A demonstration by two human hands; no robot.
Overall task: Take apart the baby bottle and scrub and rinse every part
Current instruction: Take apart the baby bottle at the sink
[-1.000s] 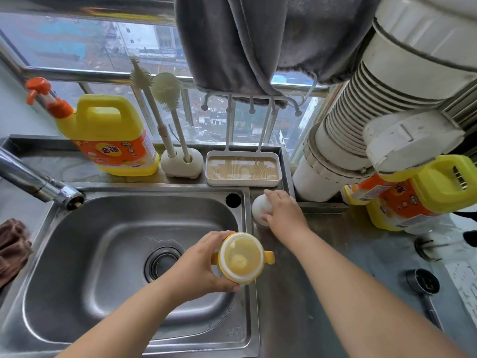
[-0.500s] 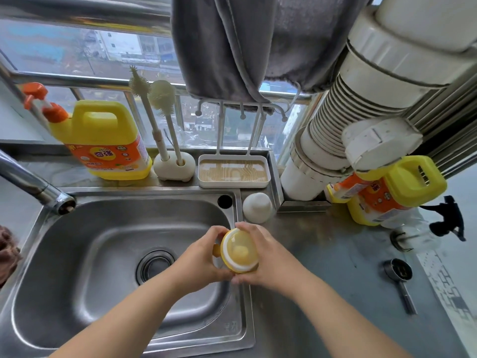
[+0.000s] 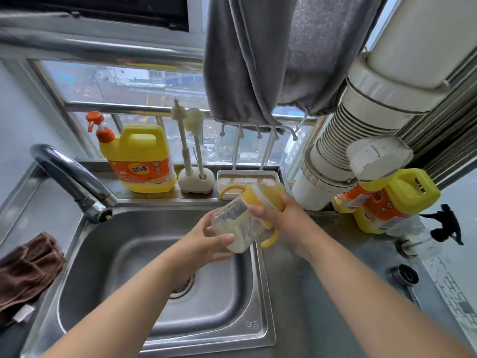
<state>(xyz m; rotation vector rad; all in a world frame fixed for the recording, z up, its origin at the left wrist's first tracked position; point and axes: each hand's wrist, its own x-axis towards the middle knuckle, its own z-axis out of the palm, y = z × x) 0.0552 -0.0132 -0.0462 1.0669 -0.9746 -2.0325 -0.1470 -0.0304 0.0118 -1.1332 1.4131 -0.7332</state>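
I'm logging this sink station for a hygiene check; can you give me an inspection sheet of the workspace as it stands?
Surface: steel sink and counter.
Job's things: baby bottle, tilted, yellow collar on; brushes in stand.
Clutter: detergent jug, brown cloth, spray bottle.
Grip: left hand holds the bottle body; right hand grips the collar.
Cables: nothing seen.
Surroundings: window, grey towel, faucet.

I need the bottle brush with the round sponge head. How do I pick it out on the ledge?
Start at the steel sink and look to the ledge behind it, right of the yellow pump detergent jug. Two upright brushes share a cream oval holder. Yours is the right-hand sponge-headed brush, rounded and smooth, unlike the thin spiky bristle brush beside it.
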